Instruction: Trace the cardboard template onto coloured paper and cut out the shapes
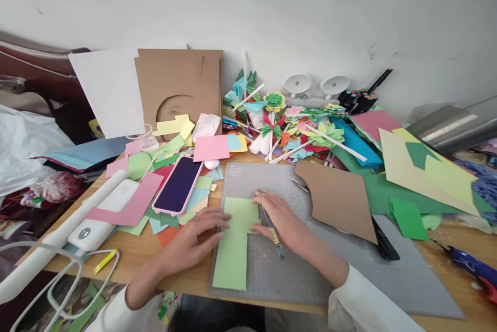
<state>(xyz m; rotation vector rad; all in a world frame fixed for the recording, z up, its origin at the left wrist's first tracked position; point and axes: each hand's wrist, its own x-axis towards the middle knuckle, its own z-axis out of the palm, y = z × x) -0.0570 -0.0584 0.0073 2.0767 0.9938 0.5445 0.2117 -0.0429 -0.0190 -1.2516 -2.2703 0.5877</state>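
Observation:
A light green sheet of paper point(232, 259) lies on the grey cutting mat point(279, 280), with a short arm of the same green reaching right under my right hand. My left hand point(194, 236) rests its outstretched fingertips on the sheet's left edge. My right hand point(281, 218) has its fingertips and thumb at the paper's right side. A slim patterned pen point(275, 236) is tucked slantwise in that hand, its lower end pointing toward me. Whether the green paper is one piece or two overlapping pieces, I cannot tell.
Brown cardboard point(337, 197) covers part of the mat, with a black-handled cutter point(384, 241) beside it. A phone point(178, 184), paper scraps and a white power bank point(101, 213) lie left. Paper flowers point(272, 125) pile up behind. A blue-red tool point(469, 264) sits right.

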